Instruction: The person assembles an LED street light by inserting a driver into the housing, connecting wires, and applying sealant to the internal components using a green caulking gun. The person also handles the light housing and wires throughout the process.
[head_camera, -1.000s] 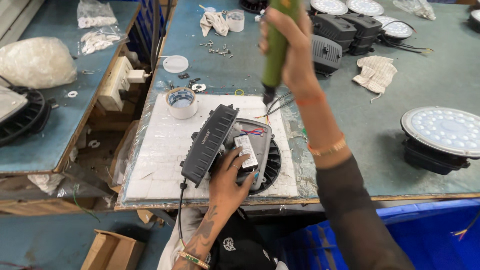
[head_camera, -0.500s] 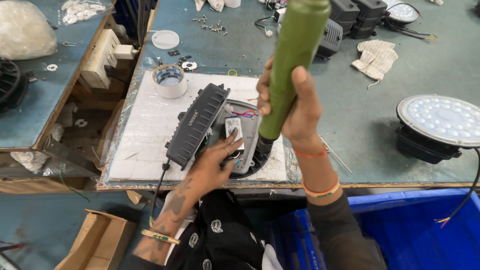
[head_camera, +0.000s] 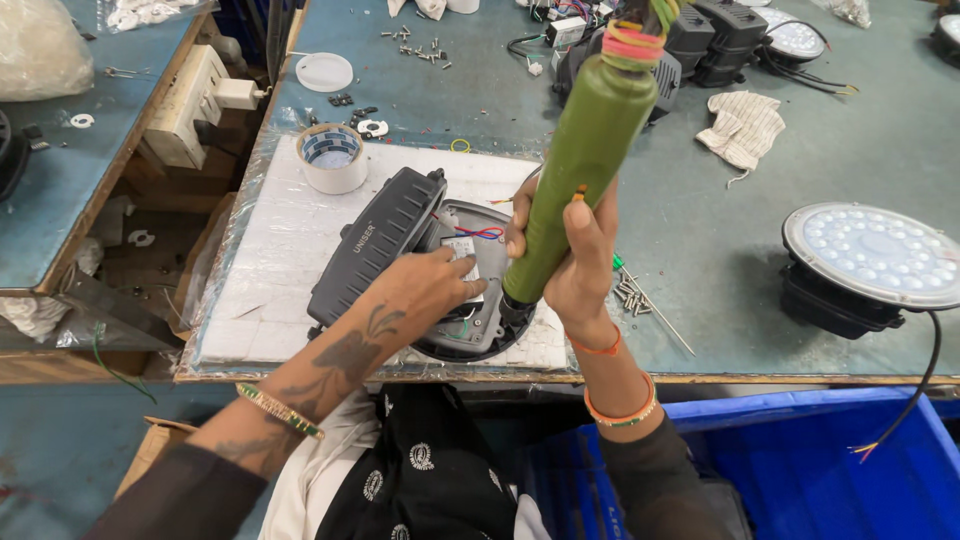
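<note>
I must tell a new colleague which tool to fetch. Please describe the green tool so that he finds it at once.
Look at the white foam mat on the green workbench. At its right edge the right hand holds a green electric screwdriver nearly upright over the round grey lamp housing. It is the only long green cylinder, with coloured bands around its top.

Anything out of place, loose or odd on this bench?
Mostly untidy, nothing damaged. Loose screws lie scattered on the table just right of the right hand, which grips the green screwdriver. More screws are strewn at the far edge. A cloth lies crumpled.
</note>
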